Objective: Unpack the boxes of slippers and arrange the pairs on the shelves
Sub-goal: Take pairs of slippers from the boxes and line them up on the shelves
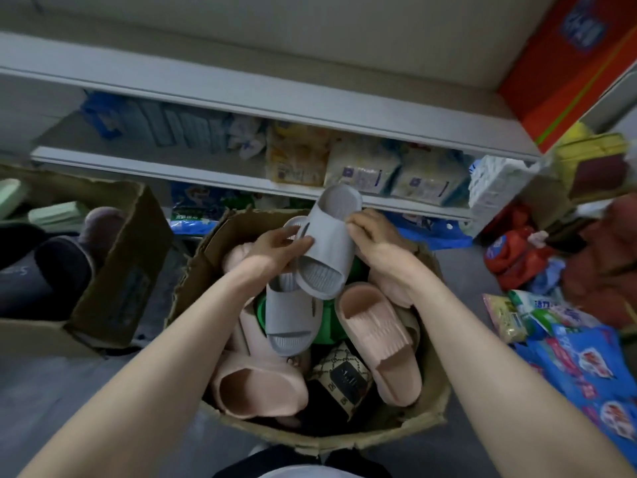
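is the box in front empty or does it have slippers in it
Not empty: the box holds pink slippers, a green slipper and a patterned slipper.

Left hand (275,243) and right hand (374,232) gripping a grey slipper (327,243) above an open cardboard box (406,422) of pink slippers (379,339), stocked shelves (262,94) behind

- Pale, bare wall (310,22) rises ahead of me, dimly and evenly lit.
- White upper shelf (241,94) runs across my view below it.
- Lower shelf (138,167) beneath holds soft packaged goods (362,170) in a row.
- Orange-red carton (568,63) stands at my upper right.
- Smooth grey floor (51,391) lies under me; bright packets (568,357) are strewn on it to my right.
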A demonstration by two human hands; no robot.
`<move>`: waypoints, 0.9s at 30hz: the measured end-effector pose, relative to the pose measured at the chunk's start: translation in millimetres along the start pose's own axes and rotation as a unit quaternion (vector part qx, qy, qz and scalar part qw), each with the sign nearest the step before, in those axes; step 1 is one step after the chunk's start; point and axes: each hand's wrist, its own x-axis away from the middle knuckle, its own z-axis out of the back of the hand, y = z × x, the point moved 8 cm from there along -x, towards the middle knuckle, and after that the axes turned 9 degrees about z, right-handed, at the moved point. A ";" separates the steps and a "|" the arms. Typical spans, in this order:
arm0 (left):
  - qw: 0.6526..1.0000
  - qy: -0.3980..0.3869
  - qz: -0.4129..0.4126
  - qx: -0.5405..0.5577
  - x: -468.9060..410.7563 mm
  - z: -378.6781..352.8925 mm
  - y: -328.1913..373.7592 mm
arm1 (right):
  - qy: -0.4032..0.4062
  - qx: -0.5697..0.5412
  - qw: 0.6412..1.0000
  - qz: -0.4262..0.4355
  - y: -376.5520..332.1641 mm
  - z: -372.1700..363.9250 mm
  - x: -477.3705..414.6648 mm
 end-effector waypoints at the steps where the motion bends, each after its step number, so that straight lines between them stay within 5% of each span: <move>1: 1.000 0.009 -0.011 -0.012 0.8 8.2 1.7 | 0.004 -0.008 1.000 0.000 -2.3 -5.3 -0.7; 5: 0.995 0.073 -0.063 -0.024 14.1 54.5 2.5 | 0.014 0.016 0.999 -0.028 -3.5 -21.6 9.3; 9: 0.989 0.132 -0.063 -0.008 29.1 103.9 -14.7 | -0.192 0.107 0.975 0.036 -15.0 -86.4 38.9; 12: 0.985 0.160 -0.059 0.013 39.3 115.2 -21.1 | -0.226 0.120 0.965 0.055 -15.9 -100.9 42.8; 19: 0.983 0.163 -0.076 0.041 40.6 109.3 -8.7 | -0.184 0.103 0.977 0.021 -12.4 -69.7 36.6; 27: 0.977 0.129 -0.168 -0.003 9.9 57.9 79.4 | -0.012 0.098 0.995 -0.009 19.3 127.0 -15.5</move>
